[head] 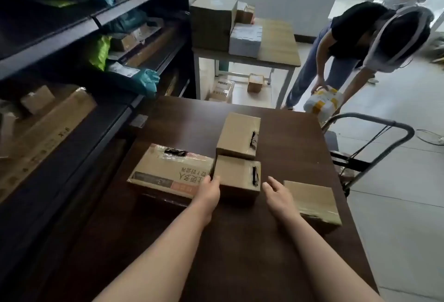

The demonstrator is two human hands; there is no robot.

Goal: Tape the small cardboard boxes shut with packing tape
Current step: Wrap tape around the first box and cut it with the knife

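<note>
The small brown cardboard box sits on the dark worktop. The left hand touches its left side with straight fingers. The right hand, open and empty, is just beside it, probably so the 2 hands can pull it near for taping.

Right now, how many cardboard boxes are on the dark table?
4: a wide printed box on the left, a far small box in the middle, a near small box right in front of it, and a flat box on the right. None looks hidden.

Four cardboard boxes on the table; two hands; one trolley.
</note>
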